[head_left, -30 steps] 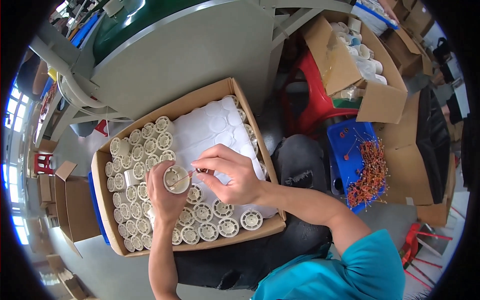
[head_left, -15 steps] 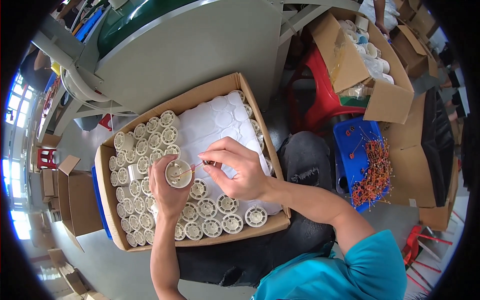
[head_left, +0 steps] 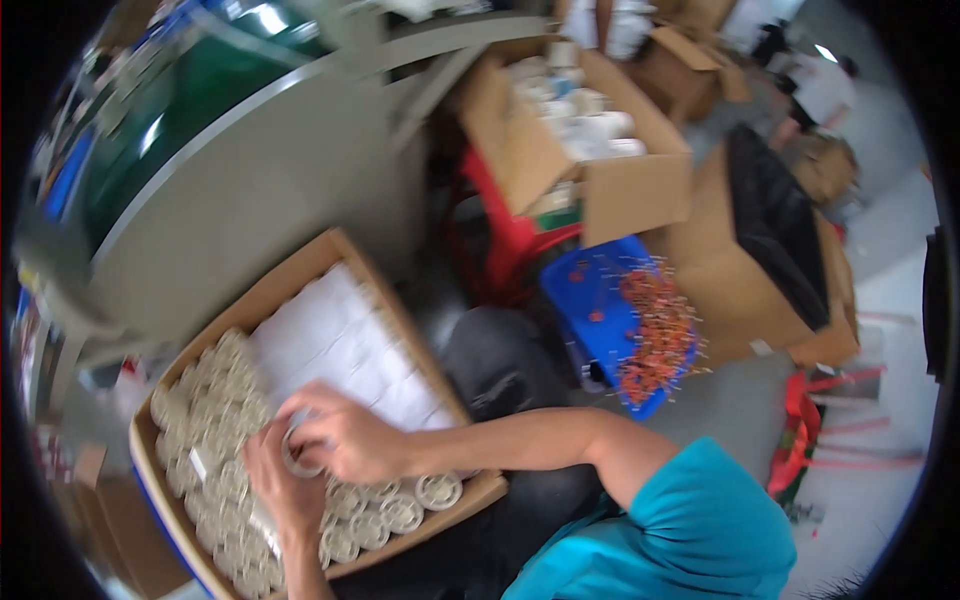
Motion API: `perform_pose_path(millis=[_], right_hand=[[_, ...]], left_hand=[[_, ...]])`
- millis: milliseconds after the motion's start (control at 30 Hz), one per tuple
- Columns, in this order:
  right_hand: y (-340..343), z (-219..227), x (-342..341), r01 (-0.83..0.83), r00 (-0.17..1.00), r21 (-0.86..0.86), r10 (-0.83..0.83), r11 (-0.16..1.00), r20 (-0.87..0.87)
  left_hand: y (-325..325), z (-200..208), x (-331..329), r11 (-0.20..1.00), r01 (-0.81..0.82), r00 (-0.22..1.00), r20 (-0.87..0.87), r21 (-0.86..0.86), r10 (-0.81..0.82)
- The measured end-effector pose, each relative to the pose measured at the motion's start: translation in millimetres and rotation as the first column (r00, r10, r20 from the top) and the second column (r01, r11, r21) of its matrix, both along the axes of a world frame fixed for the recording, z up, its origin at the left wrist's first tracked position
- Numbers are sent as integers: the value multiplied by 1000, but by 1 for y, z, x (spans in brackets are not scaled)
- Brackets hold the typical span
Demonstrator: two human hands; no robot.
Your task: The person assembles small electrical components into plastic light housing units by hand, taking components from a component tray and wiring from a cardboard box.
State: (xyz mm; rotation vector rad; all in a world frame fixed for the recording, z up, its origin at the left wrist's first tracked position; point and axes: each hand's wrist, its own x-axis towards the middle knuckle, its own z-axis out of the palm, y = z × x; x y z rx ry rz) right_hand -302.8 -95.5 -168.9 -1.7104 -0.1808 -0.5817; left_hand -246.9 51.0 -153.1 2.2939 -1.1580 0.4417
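A round white plastic cup-shaped housing point(head_left: 292, 458) is wrapped by the fingers of my left hand point(head_left: 280, 490), its mouth facing up. My right hand point(head_left: 352, 440) is bent over that mouth with its fingertips dipping inside; what they pinch is hidden and blurred. Both hands are above a shallow cardboard box point(head_left: 400, 318). Rows of similar white housings point(head_left: 438, 491) fill its left side and near edge, and a white dimpled divider sheet point(head_left: 325, 330) covers the rest.
Right of my knee, a blue tray point(head_left: 580, 300) carries a heap of orange-red wired parts point(head_left: 655, 340). Behind it, an open carton point(head_left: 630, 190) of white pieces rests on a red stool point(head_left: 500, 250). A grey machine panel point(head_left: 260, 190) rises beyond the box.
The view has swung right, blurring the picture. My right hand has gone from beside the housing, where it pinched a small dark wired part, to its mouth, fingertips now inside.
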Motion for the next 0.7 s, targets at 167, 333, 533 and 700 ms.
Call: perform_pose_path(millis=[167,333,533,700], right_hand=[[-2,2,2,-147,984,53,152,988,-98],[-6,5,-7,-37,981,-27,31,999,-192],[-13,3,-6,-108,960,29,112,994,-257],[-5,1,1,-114,957,107,138,988,-256]], left_hand=[[4,-4,-3,1000,-21,1000,5,14,20],[-3,-11,1,1000,11,1000,25,-4,-11],[-5,0,2,995,57,996,70,81,-62],[2,-1,1,999,-11,1000,10,52,10]])
